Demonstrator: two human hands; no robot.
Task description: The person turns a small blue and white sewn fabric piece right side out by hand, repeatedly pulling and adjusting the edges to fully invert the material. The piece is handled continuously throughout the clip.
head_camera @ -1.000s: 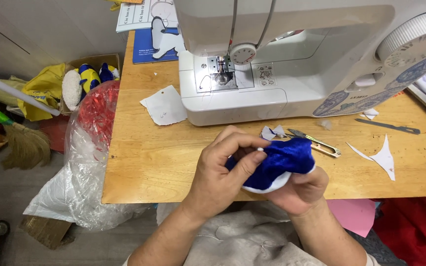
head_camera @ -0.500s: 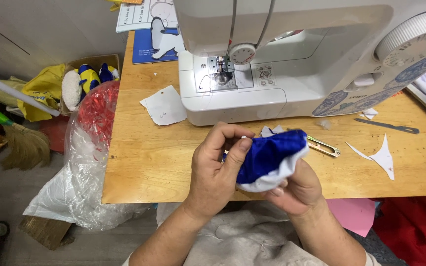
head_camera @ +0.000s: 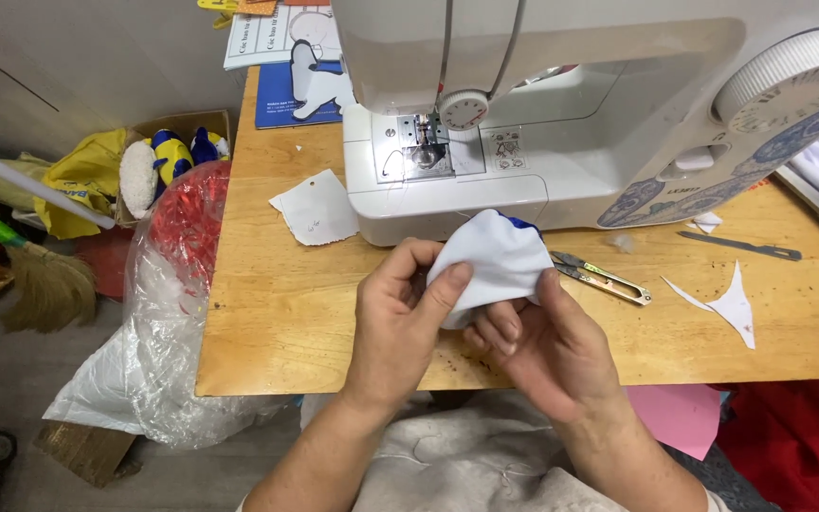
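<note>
My left hand (head_camera: 392,322) and my right hand (head_camera: 544,349) together hold a small sewn fabric piece (head_camera: 495,258) over the front edge of the wooden table (head_camera: 277,313). Its white side faces up, with only a sliver of blue showing at the back. The left thumb and fingers pinch its near left edge. My right hand cups it from below. A white sewing machine (head_camera: 561,114) stands just behind the hands. Small thread snips (head_camera: 599,278) lie on the table right of the fabric.
White fabric scraps (head_camera: 315,209) (head_camera: 732,305) lie on the table, and a thin dark tool (head_camera: 739,246) sits at the right. A clear plastic bag with red contents (head_camera: 177,275) stands left of the table, with a broom (head_camera: 35,275) and a box of toys (head_camera: 168,156) beyond.
The fabric piece has been turned over in my hands: it showed mostly blue before and now shows its white side. Both hands stayed in front of the machine.
</note>
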